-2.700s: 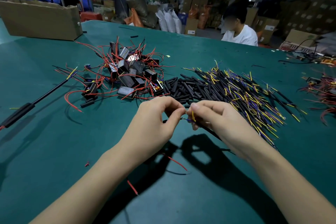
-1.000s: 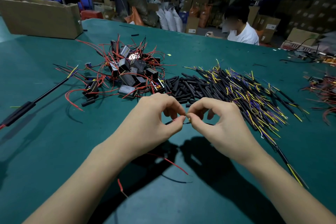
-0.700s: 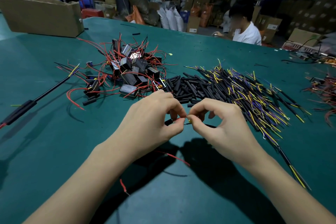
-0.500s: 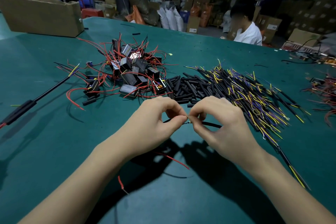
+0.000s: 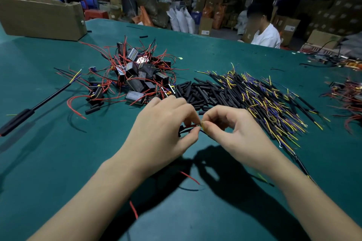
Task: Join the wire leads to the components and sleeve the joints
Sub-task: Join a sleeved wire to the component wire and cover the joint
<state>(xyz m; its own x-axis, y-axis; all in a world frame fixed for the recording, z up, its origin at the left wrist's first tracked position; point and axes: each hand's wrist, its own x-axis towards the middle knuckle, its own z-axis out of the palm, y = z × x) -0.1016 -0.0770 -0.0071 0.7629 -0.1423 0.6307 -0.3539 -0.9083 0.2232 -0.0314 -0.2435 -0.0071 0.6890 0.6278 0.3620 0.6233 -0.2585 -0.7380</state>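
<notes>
Left hand [image 5: 162, 131] and right hand [image 5: 233, 133] pinch red wire [image 5: 191, 126] lying left-right between fingertips.

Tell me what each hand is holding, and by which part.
The left hand pinches a red lead near its tip. The right hand pinches a yellow lead at its end. The two tips meet between the hands.

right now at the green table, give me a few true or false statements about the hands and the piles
1. Both hands, left hand and right hand, pinch wire ends together. True.
2. The component pile has blue leads. False: its leads are red.
3. The loose black sleeves lie between the component pile and the yellow-tipped wire pile. True.
4. The cardboard box sits at the near right. False: far left.
</notes>
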